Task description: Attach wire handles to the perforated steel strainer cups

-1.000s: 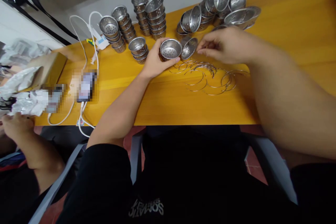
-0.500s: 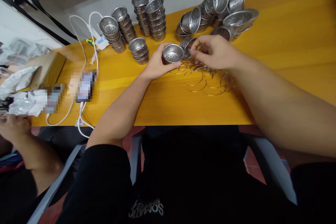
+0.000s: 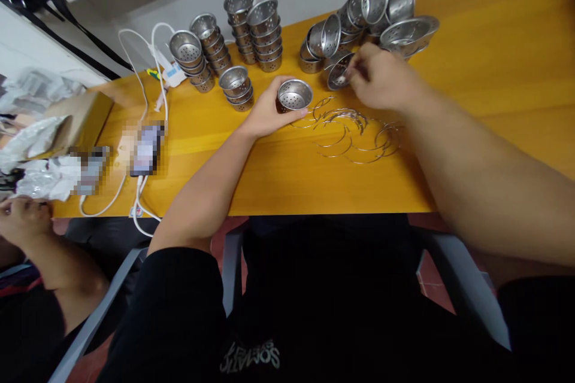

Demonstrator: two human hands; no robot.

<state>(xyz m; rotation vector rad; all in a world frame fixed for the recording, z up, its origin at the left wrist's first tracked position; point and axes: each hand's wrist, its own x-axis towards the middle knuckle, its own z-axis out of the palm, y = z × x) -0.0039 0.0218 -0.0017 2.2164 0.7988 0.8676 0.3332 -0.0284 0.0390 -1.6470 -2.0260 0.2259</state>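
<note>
Steadily, my left grip [image 3: 268,106] is holding a perforated metal cup [image 3: 294,97], mouth up above the yellow desk [image 3: 309,188]. My fingers are wrapping its far left side and my thumb is lying along its near edge, presumably because that hold is keeping it level while leaving its mouth uncovered.

Right of this held cup, my right grip [image 3: 381,76] is bending narrowly at the rim of a tilted cup [image 3: 338,73]; the fingertips are hiding behind the knuckles, so whether I am pinching that rim or only touching it, I cannot tell.

Just right of and nearer me than the held cup, thin curved wires [image 3: 357,115] are lying loose in an overlapping heap, probably spread there so as to be within easy reach of both grips.

Left of the held cup, a short stack [image 3: 236,90] is standing upright; beyond it, taller stacks [image 3: 266,39] are rising, their cups nesting, seemingly because the tapering shape is letting one sit inside another. Beyond and right of the held cup, a jumble of cups [image 3: 324,37] is leaning at odd angles, apparently propping itself up.

Well left of the held cup, a phone [image 3: 148,149] is resting beside white cables.
</note>
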